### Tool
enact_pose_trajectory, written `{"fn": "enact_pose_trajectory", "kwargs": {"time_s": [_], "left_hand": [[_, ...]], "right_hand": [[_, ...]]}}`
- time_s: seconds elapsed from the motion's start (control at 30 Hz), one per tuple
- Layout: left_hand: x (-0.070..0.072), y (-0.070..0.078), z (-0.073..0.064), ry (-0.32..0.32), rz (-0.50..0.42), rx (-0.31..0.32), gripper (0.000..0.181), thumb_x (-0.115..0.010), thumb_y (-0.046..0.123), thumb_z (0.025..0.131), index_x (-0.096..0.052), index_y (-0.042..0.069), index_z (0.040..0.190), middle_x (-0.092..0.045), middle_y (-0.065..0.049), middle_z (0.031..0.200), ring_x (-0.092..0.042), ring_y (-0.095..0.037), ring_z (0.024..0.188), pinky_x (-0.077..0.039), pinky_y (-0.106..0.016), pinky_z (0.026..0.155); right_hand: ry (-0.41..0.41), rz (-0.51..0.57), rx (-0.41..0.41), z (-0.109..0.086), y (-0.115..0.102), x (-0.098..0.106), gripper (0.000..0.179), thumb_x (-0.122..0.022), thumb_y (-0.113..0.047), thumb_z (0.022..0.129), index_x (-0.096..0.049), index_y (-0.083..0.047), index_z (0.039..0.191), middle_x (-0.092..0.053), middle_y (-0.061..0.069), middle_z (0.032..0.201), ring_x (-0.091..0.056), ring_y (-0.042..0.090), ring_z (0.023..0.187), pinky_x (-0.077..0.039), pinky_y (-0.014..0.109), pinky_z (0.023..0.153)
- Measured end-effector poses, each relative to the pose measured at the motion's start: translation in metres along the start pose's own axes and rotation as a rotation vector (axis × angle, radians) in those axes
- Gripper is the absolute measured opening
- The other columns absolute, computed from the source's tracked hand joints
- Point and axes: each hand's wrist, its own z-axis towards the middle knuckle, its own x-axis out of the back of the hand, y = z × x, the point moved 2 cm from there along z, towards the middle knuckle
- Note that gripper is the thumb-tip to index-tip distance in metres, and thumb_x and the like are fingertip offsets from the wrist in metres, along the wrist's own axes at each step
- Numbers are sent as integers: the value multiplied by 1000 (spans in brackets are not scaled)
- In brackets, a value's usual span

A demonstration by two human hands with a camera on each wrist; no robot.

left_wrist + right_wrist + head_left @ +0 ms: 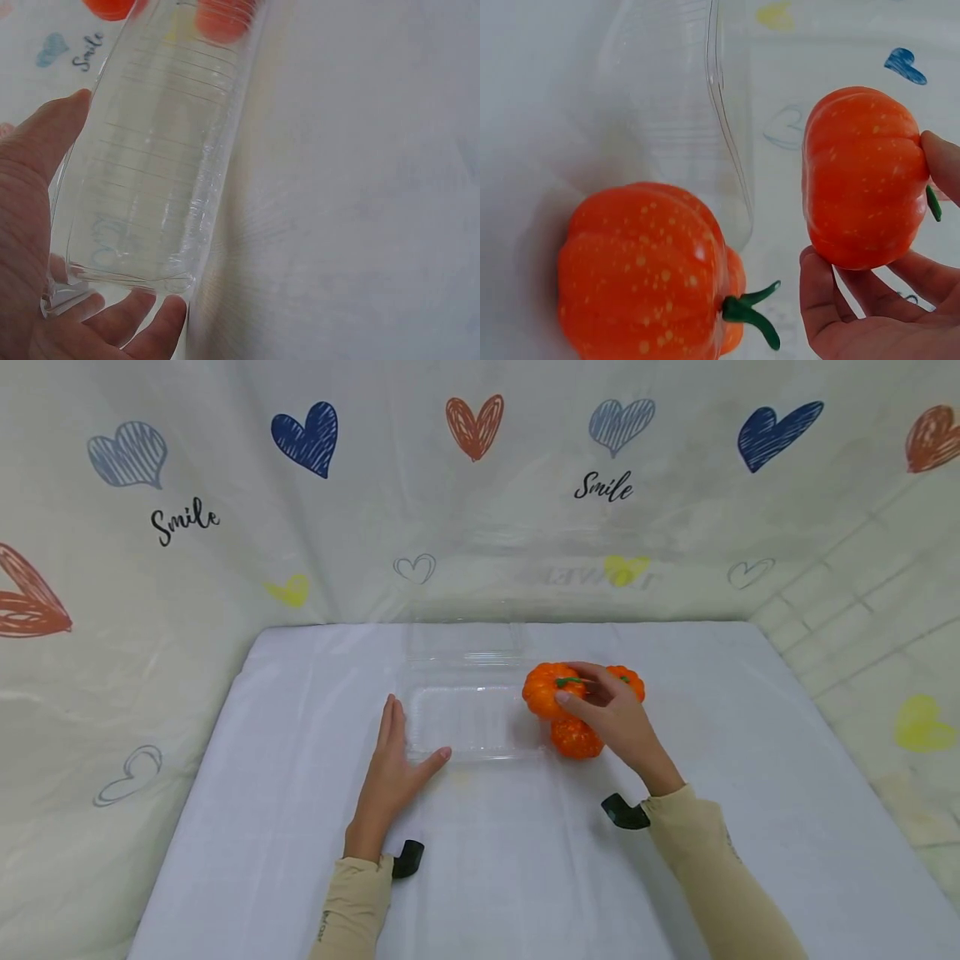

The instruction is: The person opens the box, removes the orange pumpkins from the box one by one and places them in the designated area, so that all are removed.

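Observation:
A clear plastic box (480, 722) with its lid (465, 639) raised at the back lies on the white-covered table. My left hand (393, 768) rests against the box's left end and front corner, fingers straight along the end wall and thumb stretched along the front. With thumb and fingers, my right hand (618, 714) grips a small orange toy pumpkin (866, 180) with a green stem, held up near the box's right end. Below it sits a second pumpkin (641, 274) on the table, and a third pumpkin (628, 680) is partly hidden behind the hand.
White cloth (525, 860) covers the table up to a backdrop (360, 543) printed with hearts and lettering. The backdrop stands close behind the raised lid. Dark wrist camera mounts (408, 858) stick out from both sleeves.

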Motion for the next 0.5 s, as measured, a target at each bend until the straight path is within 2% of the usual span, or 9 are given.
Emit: {"fn": "enact_pose_trajectory", "kwargs": {"time_s": [0.27, 0.5], "left_hand": [[0, -1, 1, -3, 13, -5, 122, -75, 66, 93, -1, 10, 172, 3, -2, 180, -6, -21, 164, -20, -52, 129], [0, 0, 1, -9, 8, 6, 122, -75, 65, 93, 0, 11, 172, 4, -2, 180, -5, -21, 164, -19, -52, 129]], "right_hand": [[45, 0, 58, -8, 5, 13, 59, -73, -38, 104, -57, -11, 154, -57, 7, 149, -57, 29, 134, -49, 18, 103], [80, 5, 69, -13, 8, 22, 57, -72, -37, 104, -57, -10, 153, -57, 7, 150, -57, 27, 134, -47, 15, 103]]}}
